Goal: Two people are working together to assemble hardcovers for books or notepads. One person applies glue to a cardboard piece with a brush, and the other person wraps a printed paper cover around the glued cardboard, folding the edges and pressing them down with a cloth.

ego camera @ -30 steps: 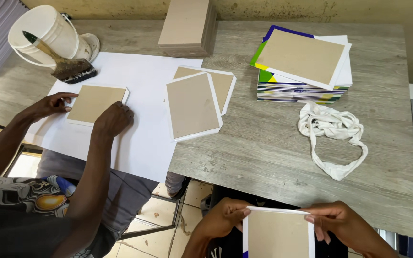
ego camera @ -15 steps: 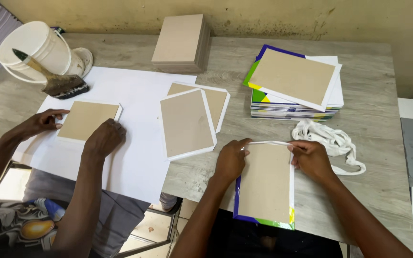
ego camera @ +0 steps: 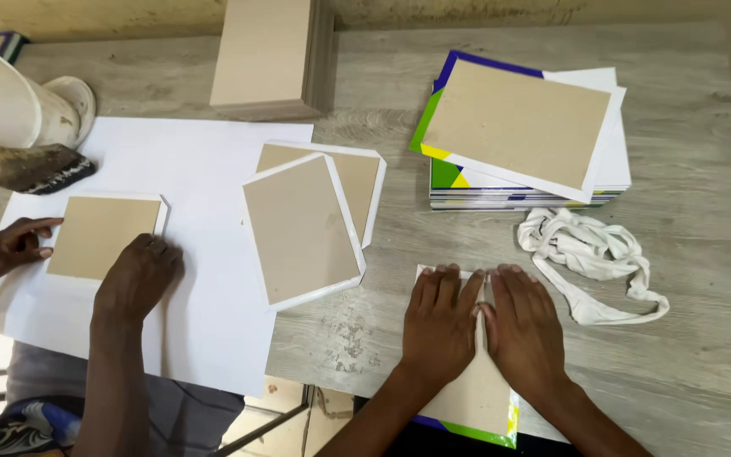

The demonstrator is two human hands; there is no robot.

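Both hands, left hand (ego camera: 440, 326) and right hand (ego camera: 524, 326), fingers flat and open, press a brown card-backed white-edged cover (ego camera: 477, 393); two finished covers (ego camera: 302, 227) lie beyond the fingertips (stack of coloured sheets (ego camera: 518, 135) remains).

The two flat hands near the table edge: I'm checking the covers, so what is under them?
Left hand and right hand press a tan board edged white, green and blue; its middle is hidden.

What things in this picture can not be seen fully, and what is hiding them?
Head view only:
- The board piece under the left hand and right hand: both flat palms cover most of it, and the table's near edge region hides how far it extends.
- The white bucket: cut off by the left edge.
- The co-worker's board: one corner lies under a co-worker's hand.
- The lower sheets in the stack: only their edges show.
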